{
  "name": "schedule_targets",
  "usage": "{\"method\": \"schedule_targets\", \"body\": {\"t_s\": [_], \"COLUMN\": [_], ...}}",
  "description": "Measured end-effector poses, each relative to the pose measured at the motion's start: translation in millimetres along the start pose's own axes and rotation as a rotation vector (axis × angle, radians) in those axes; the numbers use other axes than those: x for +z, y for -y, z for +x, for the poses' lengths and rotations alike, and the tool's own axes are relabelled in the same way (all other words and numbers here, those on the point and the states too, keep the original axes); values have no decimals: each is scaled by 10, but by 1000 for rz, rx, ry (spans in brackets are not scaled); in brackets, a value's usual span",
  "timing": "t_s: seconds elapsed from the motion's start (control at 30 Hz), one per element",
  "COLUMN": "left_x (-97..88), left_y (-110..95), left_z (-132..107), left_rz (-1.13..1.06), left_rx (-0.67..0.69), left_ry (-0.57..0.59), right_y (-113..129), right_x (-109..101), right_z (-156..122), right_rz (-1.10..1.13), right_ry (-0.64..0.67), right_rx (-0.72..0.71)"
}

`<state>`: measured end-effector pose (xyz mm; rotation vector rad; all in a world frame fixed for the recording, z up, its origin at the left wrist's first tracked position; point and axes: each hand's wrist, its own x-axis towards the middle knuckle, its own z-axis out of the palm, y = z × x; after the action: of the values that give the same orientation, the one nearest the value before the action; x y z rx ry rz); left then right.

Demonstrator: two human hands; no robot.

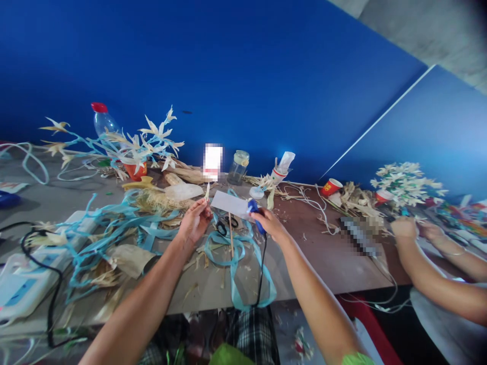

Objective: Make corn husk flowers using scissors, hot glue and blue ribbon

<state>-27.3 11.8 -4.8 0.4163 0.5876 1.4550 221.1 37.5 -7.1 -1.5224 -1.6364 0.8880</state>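
My left hand pinches a small pale strip of dried husk upright between thumb and fingertips. Closed around a blue glue gun is my right hand; a black cord hangs from the gun. A white card spans the space between my hands, close to the gun's tip; I cannot tell whether they touch. Black-handled scissors lie just below the card, beside a thin stick. Light blue ribbon loops over the table beneath my right hand.
Husk flowers on blue stems stand at the left by a red paper cup. A tangle of blue strips covers a white box. A glass jar stands behind. Another person's hands work at the right.
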Motion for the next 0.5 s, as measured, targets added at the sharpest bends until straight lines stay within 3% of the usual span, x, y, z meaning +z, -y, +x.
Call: {"method": "schedule_targets", "body": {"t_s": [0.1, 0.23, 0.33, 0.5], "left_x": [-19, -44, -33, -9], "left_y": [14, 29, 24, 16], "left_z": [18, 39, 27, 9], "left_rz": [-3, -17, -16, 4], "left_rx": [-3, 6, 17, 37], "left_ry": [-6, -14, -18, -47], "right_y": [132, 416, 564, 623], "right_x": [-49, -85, -7, 344], "right_z": [-36, -175, -281, -382], "right_rz": [373, 721, 786, 742], "right_ry": [10, 14, 126, 263], "right_rx": [91, 14, -49, -62]}}
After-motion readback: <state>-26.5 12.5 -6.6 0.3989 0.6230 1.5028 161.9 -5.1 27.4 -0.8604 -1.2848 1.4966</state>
